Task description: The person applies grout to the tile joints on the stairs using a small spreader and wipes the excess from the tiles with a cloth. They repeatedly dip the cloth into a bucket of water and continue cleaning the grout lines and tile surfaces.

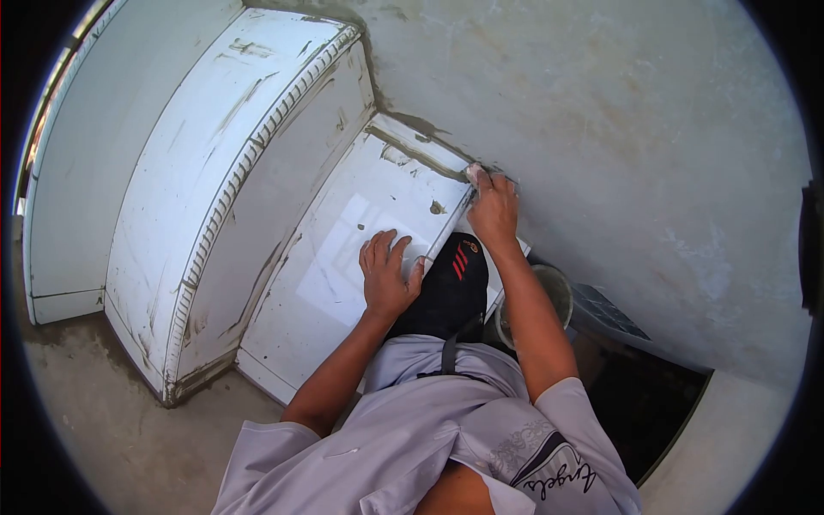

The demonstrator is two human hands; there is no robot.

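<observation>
My left hand (pixel 388 273) rests on the white tiled step (pixel 330 219), its fingers spread and nothing in them. At the step's far right corner, against the wall, my right hand (pixel 493 206) has its fingers bent and bunched together. A pale smear or small pale piece shows at those fingertips; what they hold, if anything, I cannot make out. Close by the right hand, a strip of white skirting tile (pixel 421 148) runs along the wall, with wet grey mortar (pixel 403 153) along its lower edge. Mortar smudges also spot the step.
Higher tiled steps (pixel 227 86) with a ridged nosing (pixel 245 163) rise to the left. The grey plastered wall (pixel 618 146) stands to the right. A bucket (pixel 562 296) sits beside my right forearm, near a dark opening (pixel 639 399) at the lower right.
</observation>
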